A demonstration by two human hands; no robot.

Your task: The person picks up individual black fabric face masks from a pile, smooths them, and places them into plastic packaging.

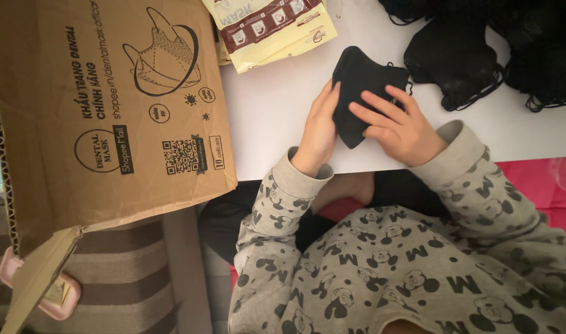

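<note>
A folded black face mask point(361, 77) lies on the white table point(270, 117) in front of me. My left hand point(319, 131) clasps its left edge, fingers wrapped along the side. From the right, my right hand point(401, 128) presses spread fingers onto the mask's lower half and holds it there. Both sleeves are grey with a dark cartoon print.
Piles of loose black masks point(480, 49) with ear loops cover the table's far right. Cream packets with brown labels point(270, 28) lie at the top centre. A large open cardboard box point(103, 117) stands at the left. A red cushion point(536, 182) shows at the right.
</note>
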